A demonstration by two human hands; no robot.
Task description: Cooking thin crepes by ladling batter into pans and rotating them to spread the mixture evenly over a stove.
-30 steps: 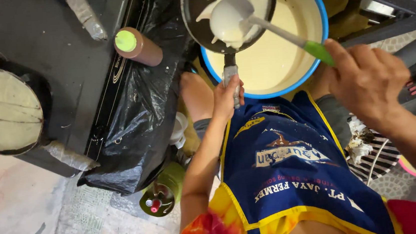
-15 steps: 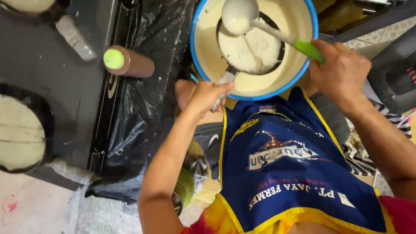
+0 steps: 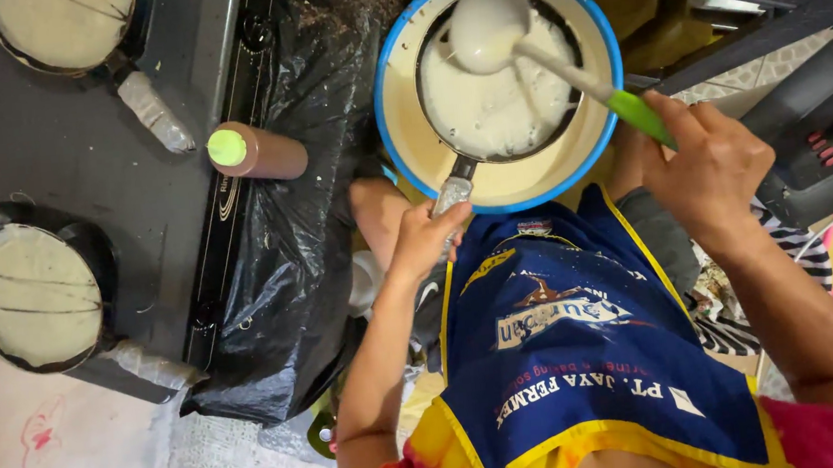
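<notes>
Two hands busy. Head view: left hand (image 3: pixel 424 241) grips handle of small black pan (image 3: pixel 498 96), now lowered inside blue-rimmed batter bowl (image 3: pixel 396 115), no longer raised above it. Right hand (image 3: pixel 707 170) clasps green-handled ladle (image 3: pixel 485 25) over pan, batter coating pan bottom. Two filled pans (image 3: pixel 32 296) on stove (image 3: pixel 78 153).

Both arms reach forward — left hand (image 3: pixel 424 243) closed in a grip, right hand (image 3: pixel 710 170) likewise, wrist raised.

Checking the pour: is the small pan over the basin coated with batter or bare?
Coated: pale batter covers the small pan, held above the blue-rimmed basin.
</notes>
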